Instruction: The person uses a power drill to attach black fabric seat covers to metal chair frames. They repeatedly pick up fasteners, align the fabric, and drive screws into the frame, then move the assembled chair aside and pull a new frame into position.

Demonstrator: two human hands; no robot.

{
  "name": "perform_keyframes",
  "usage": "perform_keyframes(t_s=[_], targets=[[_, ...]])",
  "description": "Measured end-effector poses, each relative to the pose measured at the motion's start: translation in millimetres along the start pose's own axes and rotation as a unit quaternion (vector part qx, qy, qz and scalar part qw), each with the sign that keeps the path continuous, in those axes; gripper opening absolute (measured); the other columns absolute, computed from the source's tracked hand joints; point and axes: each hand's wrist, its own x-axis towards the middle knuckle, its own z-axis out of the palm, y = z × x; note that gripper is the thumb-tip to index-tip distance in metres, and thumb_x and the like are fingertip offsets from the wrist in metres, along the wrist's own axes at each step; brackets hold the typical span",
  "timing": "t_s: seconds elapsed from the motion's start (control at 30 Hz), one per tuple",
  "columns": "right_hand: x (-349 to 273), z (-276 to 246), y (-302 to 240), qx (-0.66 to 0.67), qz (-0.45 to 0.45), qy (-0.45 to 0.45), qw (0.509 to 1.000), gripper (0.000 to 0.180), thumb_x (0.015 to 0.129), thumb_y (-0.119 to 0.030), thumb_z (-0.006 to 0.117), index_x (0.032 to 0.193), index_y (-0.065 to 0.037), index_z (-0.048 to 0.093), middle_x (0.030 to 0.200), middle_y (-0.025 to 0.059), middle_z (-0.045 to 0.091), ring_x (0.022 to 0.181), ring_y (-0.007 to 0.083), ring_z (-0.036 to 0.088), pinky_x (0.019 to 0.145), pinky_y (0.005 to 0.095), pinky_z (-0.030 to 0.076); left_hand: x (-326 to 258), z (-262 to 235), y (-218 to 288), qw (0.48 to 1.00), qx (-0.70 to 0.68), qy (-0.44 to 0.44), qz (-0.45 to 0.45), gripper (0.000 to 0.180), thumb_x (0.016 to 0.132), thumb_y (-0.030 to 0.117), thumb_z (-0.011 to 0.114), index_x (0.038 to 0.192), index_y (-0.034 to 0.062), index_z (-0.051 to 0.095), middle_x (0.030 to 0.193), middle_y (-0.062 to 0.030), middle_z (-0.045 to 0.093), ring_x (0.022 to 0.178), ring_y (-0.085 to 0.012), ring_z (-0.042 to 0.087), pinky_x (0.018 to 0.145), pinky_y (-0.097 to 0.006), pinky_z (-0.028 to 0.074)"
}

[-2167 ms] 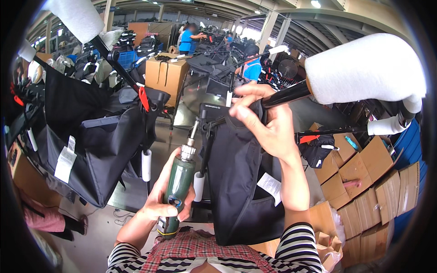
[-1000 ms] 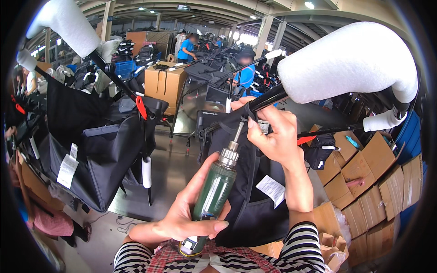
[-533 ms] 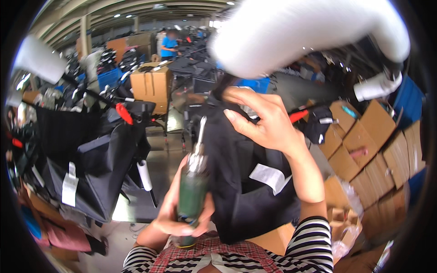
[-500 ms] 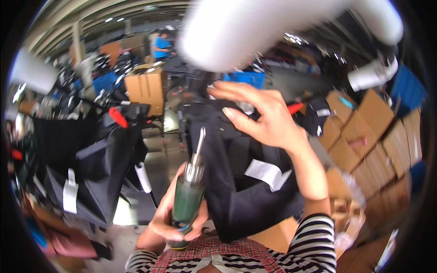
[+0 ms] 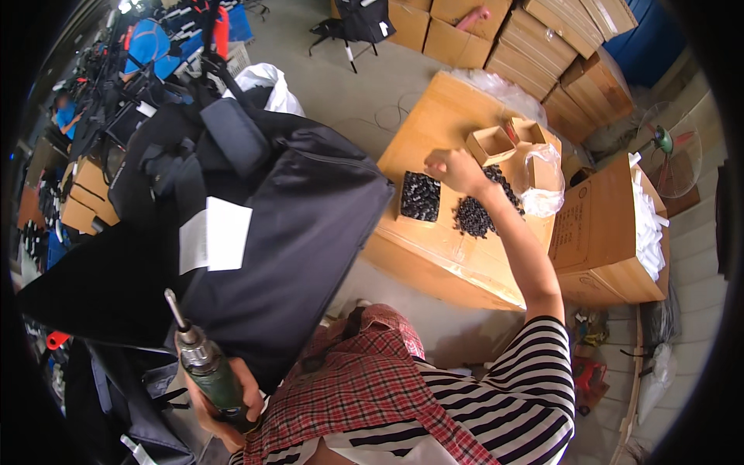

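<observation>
My left hand is wrapped round a green electric screwdriver, its metal bit pointing up and away at the lower left. Just beyond the bit spreads a large piece of black fabric with white paper labels on it. Out to the right, my right hand hangs with curled fingers above a big carton. Whatever its fingertips hold, if anything, is hidden. Close by are a small open box of black parts and a loose heap of small black pieces.
Two small open cardboard boxes and clear plastic film lie on the carton. A taller carton with white pieces stands at right, near a fan. Stacked cartons line the back. A co-worker stands far left.
The view has swung right. My right hand has gone from over the black fabric to above the big carton, its fingers now curled. The electric screwdriver is still in my left hand.
</observation>
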Motion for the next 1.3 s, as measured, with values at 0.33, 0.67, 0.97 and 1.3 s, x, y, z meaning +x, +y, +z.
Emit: perform_keyframes(t_s=[0.33, 0.67, 0.97, 1.3], targets=[[-19, 97, 62, -0.064, 0.081, 0.075, 0.992, 0.015, 0.079, -0.015, 0.076, 0.085, -0.007, 0.065, 0.088, 0.0089, 0.064, 0.092, 0.0278, 0.064, 0.079, 0.0402, 0.053, -10, 12, -17, 0.988, 0.038, 0.12, 0.085, 0.074, 0.059, -0.006, 0.09, 0.116, -0.0055, 0.042, 0.096, -0.0205, 0.066, 0.082, -0.0257, 0.069, 0.075, -0.035, 0.058], [43, -3, -112, 0.523, -0.071, 0.022, 0.849, 0.003, 0.098, 0.001, 0.058, 0.1, 0.002, 0.056, 0.092, 0.0088, 0.07, 0.089, 0.0141, 0.069, 0.081, 0.0276, 0.057, 47, 71, -35, 0.794, -0.029, 0.479, 0.372, 0.148, 0.043, -0.011, 0.084, 0.159, 0.0199, -0.003, 0.073, -0.0242, 0.056, 0.046, -0.0261, 0.058, 0.039, -0.033, 0.048], [28, -46, -363, 0.41, -0.406, 0.01, 0.817, 0.024, 0.087, 0.01, 0.068, 0.111, 0.008, 0.065, 0.098, 0.0163, 0.073, 0.092, 0.0197, 0.072, 0.085, 0.0316, 0.058, 22, 108, -3, 0.851, 0.158, 0.428, 0.259, 0.131, 0.064, -0.004, 0.087, 0.161, 0.0154, 0.0, 0.086, -0.0092, 0.06, 0.066, -0.0128, 0.059, 0.06, -0.027, 0.049], [11, -33, -429, 0.31, -0.524, 0.095, 0.788, 0.025, 0.081, 0.009, 0.071, 0.106, 0.006, 0.069, 0.091, 0.0153, 0.073, 0.08, 0.0213, 0.073, 0.07, 0.0296, 0.058, -13, 123, -13, 0.824, 0.191, 0.442, 0.299, 0.127, 0.07, 0.001, 0.087, 0.16, 0.0133, -0.002, 0.091, -0.0084, 0.06, 0.07, -0.011, 0.057, 0.062, -0.026, 0.049]])
